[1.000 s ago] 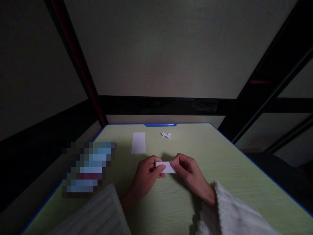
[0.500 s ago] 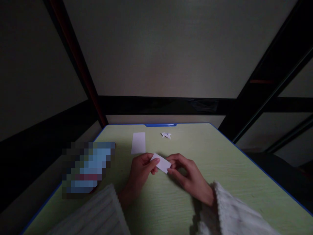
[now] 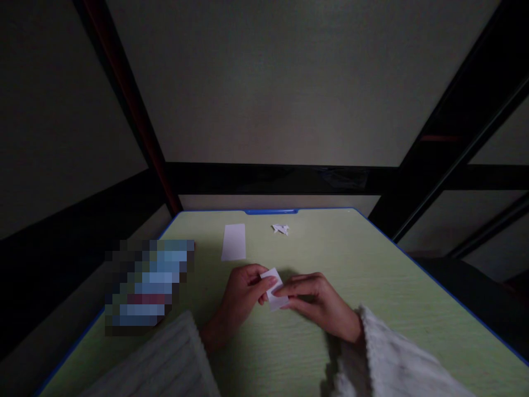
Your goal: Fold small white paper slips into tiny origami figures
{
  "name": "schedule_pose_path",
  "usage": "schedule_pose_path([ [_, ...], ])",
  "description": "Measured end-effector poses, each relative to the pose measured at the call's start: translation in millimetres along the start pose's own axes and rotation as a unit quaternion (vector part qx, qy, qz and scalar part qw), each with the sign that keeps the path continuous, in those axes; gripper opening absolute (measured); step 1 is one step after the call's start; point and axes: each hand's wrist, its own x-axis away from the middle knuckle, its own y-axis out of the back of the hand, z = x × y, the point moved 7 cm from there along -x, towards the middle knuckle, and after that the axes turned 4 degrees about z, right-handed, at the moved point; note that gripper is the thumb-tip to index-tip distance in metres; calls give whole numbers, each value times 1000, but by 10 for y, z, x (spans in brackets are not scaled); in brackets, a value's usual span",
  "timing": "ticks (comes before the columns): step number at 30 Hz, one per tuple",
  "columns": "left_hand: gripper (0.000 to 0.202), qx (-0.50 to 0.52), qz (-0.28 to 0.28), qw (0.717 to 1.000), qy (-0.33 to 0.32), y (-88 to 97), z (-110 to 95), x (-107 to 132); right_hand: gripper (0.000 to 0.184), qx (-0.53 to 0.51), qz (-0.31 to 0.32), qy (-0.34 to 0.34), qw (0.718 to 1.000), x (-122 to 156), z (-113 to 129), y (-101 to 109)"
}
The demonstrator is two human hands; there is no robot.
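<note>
A small white slip of paper lies between both hands, low over the pale green table. My left hand pinches its left side with thumb and fingertips. My right hand lies across the slip's right part with the fingers pressed down on it. Both wrists wear white ribbed sleeves.
A flat white paper rectangle lies farther back on the table. A small folded white paper figure sits near the far edge. A blurred blue and red object rests at the left. Dark metal bars frame the table.
The slip has turned from lying lengthwise to more upright and come closer to me. My right hand has moved over it and flattened; my left hand has kept its pinch.
</note>
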Motion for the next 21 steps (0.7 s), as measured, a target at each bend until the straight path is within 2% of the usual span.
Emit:
schedule_pose_path([
  [3,13,3,-12,1000,-12,22,-32,0,21,5,-24,-19,1000,-14,-26,34],
  [6,11,10,-20,1000,-16,29,-70,14,22,10,-74,-34,997,-10,-48,100],
  [10,10,33,21,999,-17,-44,-94,43,20,-30,-113,-94,989,12,-166,117],
  [12,12,39,50,998,-10,-93,-78,56,22,-33,-103,-99,989,13,-187,82],
  [17,14,40,114,993,13,-190,-26,79,21,80,-45,-36,995,-2,-44,-23],
  [21,17,47,138,989,-1,-223,-43,83,14,65,-5,-44,997,-14,1,-92],
])
